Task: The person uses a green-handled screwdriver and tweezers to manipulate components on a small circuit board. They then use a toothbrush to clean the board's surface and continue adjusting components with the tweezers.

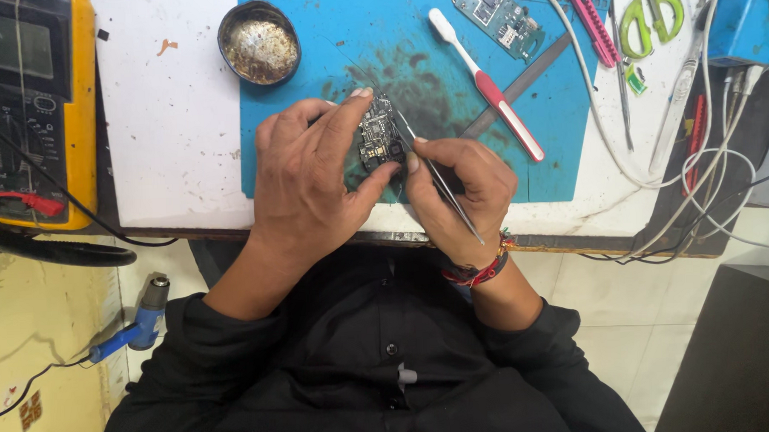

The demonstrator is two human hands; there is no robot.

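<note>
- Black shirt [364, 370] fills the bottom of the shot, closest to the camera, sleeves running up to both hands.
- Left hand [311, 180] is wrapped around a small dark circuit board [379, 139], pinching it between thumb and fingers, pretty much dead centre over the near edge of the blue mat [449, 111].
- Right hand [460, 196] is closed on thin metal tweezers [439, 184], tips sitting right at the board's right edge, touching or nearly, can't quite tell.
- Red thread bracelet [480, 272] on the right wrist.
- White and red toothbrush [486, 85] lies diagonally on the mat, just right of the hands, with a flat grey strip [524, 75] crossing under it.
- Second green board [498, 12] is up at the top of the mat, well apart from the one being held.
- Round tin [259, 41] with brownish gunk sits at the mat's top left corner.
- Yellow multimeter [31, 109] far left, red lead resting on it.
- Right side is messy: pink cutter [591, 17], green scissors [654, 11], white cables [707, 171] all over.
- Blue hot air gun [141, 322] down by the floor on the left.
</note>
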